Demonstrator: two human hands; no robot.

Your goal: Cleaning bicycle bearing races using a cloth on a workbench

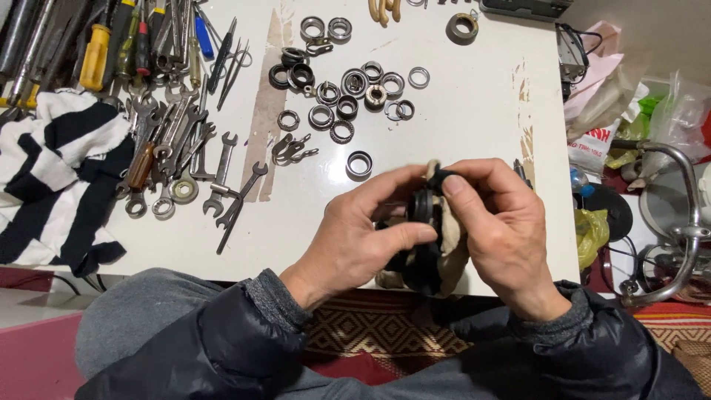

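Pinching a round black ring [424, 209] in a dirty beige rag [452, 237], left hand [355, 237] and right hand [496, 230] pressed together at 6 o'clock over the scuffed white table [459, 111]. At 12, shiny metal bearings [348, 89]; at 10, steel wrenches [192, 155].

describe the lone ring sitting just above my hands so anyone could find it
Start at the white table and find the cluster of metal rings and bearings near its far middle. Come down toward the hands to the single ring just beyond the left hand. It lies alone, dark inside a shiny rim, apart from the cluster.
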